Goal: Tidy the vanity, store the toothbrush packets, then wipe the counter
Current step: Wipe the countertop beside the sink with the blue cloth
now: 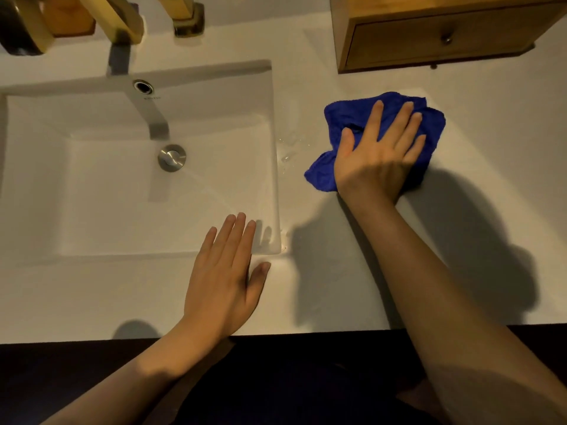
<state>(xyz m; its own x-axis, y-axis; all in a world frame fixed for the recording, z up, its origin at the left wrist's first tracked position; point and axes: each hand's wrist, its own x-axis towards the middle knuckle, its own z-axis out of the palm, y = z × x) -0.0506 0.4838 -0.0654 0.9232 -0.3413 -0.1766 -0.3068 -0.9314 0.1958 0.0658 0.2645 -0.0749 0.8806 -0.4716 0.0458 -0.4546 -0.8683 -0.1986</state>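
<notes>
Cloth (429, 121): blue, bunched on the white tabletop (491, 124), right of the sink (273, 148).
Right hand (377, 154): fingers spread, palm flat on the cloth.
Left hand (227, 277): open, flat, at the sink's near right corner.
Wooden drawer box (429, 41): behind the cloth.

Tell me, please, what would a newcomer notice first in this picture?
The blue cloth stands out, pressed flat under the right hand on the white counter, right of the sink. The left hand lies open at the sink's near corner. A wooden drawer box sits behind the cloth.
</notes>
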